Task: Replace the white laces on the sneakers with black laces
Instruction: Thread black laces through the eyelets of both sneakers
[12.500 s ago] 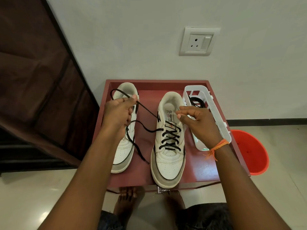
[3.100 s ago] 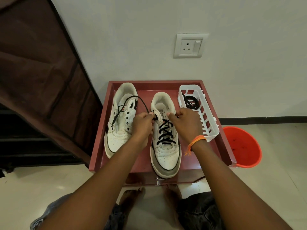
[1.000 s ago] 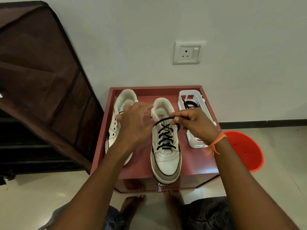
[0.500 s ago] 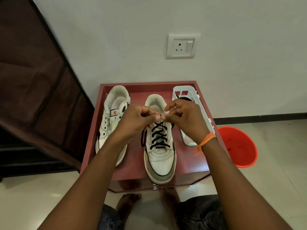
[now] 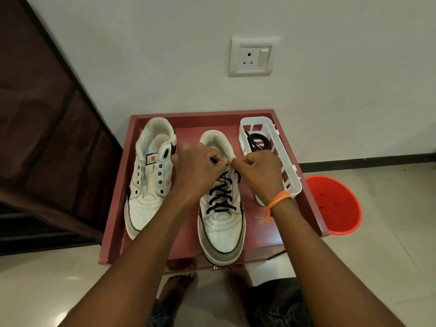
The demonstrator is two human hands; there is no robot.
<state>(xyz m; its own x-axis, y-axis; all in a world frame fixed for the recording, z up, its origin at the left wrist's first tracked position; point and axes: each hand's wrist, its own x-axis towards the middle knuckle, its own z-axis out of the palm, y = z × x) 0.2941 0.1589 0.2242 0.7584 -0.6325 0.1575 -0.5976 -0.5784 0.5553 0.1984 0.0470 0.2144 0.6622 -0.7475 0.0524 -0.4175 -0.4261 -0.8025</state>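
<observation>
Two white sneakers stand side by side on a red tray table [image 5: 118, 223]. The right sneaker [image 5: 221, 227] carries a black lace [image 5: 221, 197] crossed through its eyelets. Over its tongue my left hand [image 5: 195, 171] and my right hand [image 5: 259, 173] are both pinched shut on the ends of that black lace, fingertips almost touching. The lace ends themselves are mostly hidden by my fingers. The left sneaker [image 5: 148, 180] has no lace, and its eyelets are bare.
A white plastic basket [image 5: 283, 159] at the table's right side holds a coiled black lace [image 5: 256, 141]. An orange bucket [image 5: 335, 204] stands on the floor to the right. A dark brown fabric cabinet [image 5: 47, 114] fills the left. A wall socket [image 5: 253, 56] is above.
The long loose lace ends that my hands pulled through the upper eyelets are now gathered short at the tongue. Both hands stay together there, slightly lower than half a second ago.
</observation>
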